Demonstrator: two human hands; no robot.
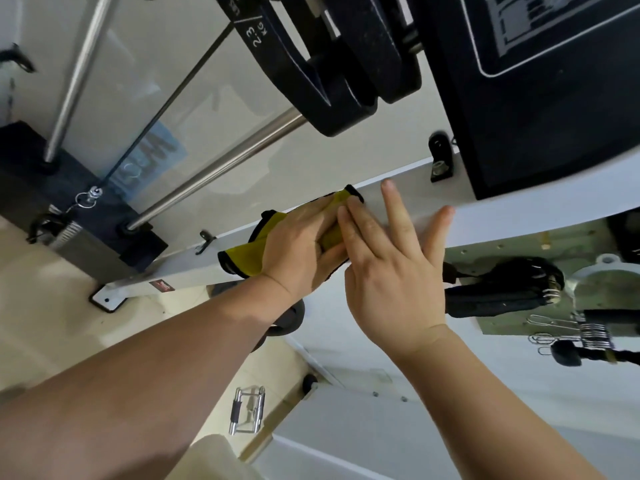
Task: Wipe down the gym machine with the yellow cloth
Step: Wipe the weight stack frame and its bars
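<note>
1. At the far left stands the weight stack (69, 188), and the white beam (187, 268) starts at its foot.
2. My left hand (298, 244) lies flat on the yellow cloth (242, 259), fingers straight, pressing it onto the beam (no pinch that I can see).
3. The cloth lies lengthways on the beam, which runs from low left to high right.
4. My right hand (391, 271) is spread and holds nothing, its fingertips at the cloth's right end.
5. The left hand is nearer, so I judge the stroke goes rightward toward the black panel (554, 116).
</note>
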